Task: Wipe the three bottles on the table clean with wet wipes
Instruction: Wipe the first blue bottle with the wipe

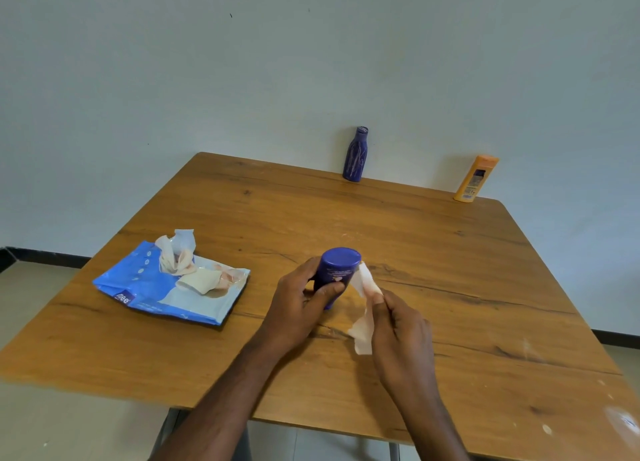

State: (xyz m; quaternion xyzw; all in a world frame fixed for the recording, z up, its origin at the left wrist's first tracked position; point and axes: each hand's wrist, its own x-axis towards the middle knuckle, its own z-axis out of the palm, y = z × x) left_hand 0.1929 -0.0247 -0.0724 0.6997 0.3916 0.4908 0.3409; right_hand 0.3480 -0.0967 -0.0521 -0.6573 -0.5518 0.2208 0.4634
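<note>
My left hand (pixel 298 299) grips a dark blue bottle (pixel 337 270) near the middle of the wooden table (pixel 450 287), its flat end tilted toward me. My right hand (pixel 401 325) pinches a white wet wipe (pixel 365 308) that hangs beside the bottle's right side and touches it. A taller purple bottle (pixel 355 154) stands upright at the table's far edge by the wall. An orange bottle (pixel 475 178) stands at the far right corner, leaning slightly.
A blue and white pack of wet wipes (pixel 166 287) lies on the left of the table, with wipes sticking out of its opening and a crumpled wipe (pixel 201 280) on top. A pale wall rises right behind the table.
</note>
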